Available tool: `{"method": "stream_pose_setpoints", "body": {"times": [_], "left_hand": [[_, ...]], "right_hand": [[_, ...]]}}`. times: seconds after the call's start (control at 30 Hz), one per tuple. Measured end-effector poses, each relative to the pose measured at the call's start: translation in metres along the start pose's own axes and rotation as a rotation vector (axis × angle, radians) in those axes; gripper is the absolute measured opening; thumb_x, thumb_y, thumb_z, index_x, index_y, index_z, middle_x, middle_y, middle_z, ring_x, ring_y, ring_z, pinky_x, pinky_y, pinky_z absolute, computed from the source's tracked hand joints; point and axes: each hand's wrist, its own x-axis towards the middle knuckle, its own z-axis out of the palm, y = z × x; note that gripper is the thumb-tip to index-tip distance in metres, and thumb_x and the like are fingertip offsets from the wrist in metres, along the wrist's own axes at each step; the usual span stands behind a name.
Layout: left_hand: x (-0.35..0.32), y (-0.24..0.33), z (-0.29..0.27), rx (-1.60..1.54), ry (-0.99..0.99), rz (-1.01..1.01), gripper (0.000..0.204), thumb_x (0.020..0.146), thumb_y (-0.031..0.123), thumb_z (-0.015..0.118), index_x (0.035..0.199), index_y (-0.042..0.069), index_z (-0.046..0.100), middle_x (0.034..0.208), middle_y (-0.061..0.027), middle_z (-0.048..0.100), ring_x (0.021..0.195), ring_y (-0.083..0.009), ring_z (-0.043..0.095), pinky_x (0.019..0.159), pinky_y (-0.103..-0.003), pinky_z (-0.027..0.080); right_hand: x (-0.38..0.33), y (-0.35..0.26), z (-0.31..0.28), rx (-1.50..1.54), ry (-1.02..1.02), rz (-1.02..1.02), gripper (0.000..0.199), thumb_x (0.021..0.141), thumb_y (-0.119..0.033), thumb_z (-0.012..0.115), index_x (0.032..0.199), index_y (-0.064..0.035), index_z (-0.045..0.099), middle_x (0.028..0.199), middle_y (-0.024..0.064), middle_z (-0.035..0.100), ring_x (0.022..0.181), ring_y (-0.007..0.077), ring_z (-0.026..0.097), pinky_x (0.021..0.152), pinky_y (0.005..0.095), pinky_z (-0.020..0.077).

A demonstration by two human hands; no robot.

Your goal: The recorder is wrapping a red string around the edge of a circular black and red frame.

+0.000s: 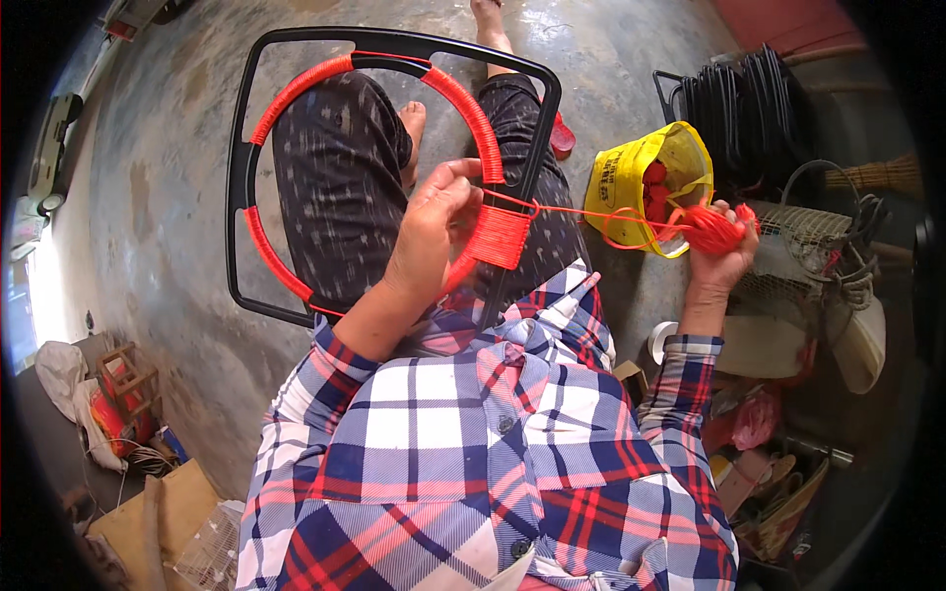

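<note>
Site: likely a home, with a garage-like or storage area serving as an informal workshop; exact room type cannot be confirmed. Evidence: bare, stained concrete floor [177, 227], wide to the left of the left hand [439, 222]. Domestic signs: bare foot [413, 128] just beyond that hand; straw broom [872, 175] to the right of the right hand [724, 246]. Workshop sign: stacked black frames [754, 108] beyond the right hand. Storage signs: wire-mesh cage [803, 222] beside the right hand; mixed clutter [778, 502] nearer the body; wooden board [187, 497] far left, also bodyward.
</note>
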Motion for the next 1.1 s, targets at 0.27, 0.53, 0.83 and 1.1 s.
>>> {"method": "stream_pose_setpoints", "body": {"times": [0.27, 0.53, 0.83, 1.1], "left_hand": [[0.006, -0.010, -0.009, -0.144, -0.270, -0.073, 0.038, 0.085, 0.003, 0.038, 0.120, -0.006, 0.050, 0.110, -0.0173, 0.062, 0.100, -0.0231, 0.065, 0.091, -0.034, 0.052], [0.005, -0.003, -0.004, -0.123, -0.199, -0.116, 0.028, 0.088, 0.004, 0.040, 0.111, -0.007, 0.052, 0.098, -0.0144, 0.063, 0.084, -0.0204, 0.066, 0.077, -0.032, 0.056], [0.006, 0.000, -0.005, -0.057, -0.168, -0.096, 0.025, 0.089, 0.006, 0.040, 0.107, -0.007, 0.052, 0.095, -0.0150, 0.063, 0.082, -0.0212, 0.066, 0.076, -0.034, 0.056], [0.004, 0.007, -0.006, -0.113, -0.229, -0.127, 0.028, 0.089, 0.009, 0.038, 0.108, -0.009, 0.051, 0.097, -0.0194, 0.063, 0.084, -0.0278, 0.066, 0.080, -0.039, 0.055]], "right_hand": [[-0.085, 0.103, 0.083, -0.672, -0.538, 0.662, 0.032, 0.086, -0.015, 0.064, 0.115, -0.0025, 0.059, 0.067, -0.0055, 0.049, 0.055, 0.0048, 0.046, 0.052, 0.0202, 0.0380], [-0.062, 0.086, 0.052, -0.840, -0.370, 0.319, 0.011, 0.089, -0.011, 0.064, 0.098, -0.0034, 0.063, 0.067, -0.0070, 0.049, 0.059, 0.0028, 0.043, 0.053, 0.0197, 0.0332], [-0.098, 0.112, 0.089, -0.613, -0.503, 0.698, 0.040, 0.090, -0.009, 0.061, 0.129, -0.0044, 0.053, 0.076, -0.0038, 0.053, 0.061, 0.0052, 0.048, 0.055, 0.0192, 0.0384], [-0.080, 0.092, 0.068, -0.671, -0.344, 0.440, 0.019, 0.091, -0.011, 0.061, 0.108, -0.0021, 0.059, 0.070, -0.0039, 0.051, 0.059, 0.0049, 0.046, 0.054, 0.0194, 0.0367]]}}
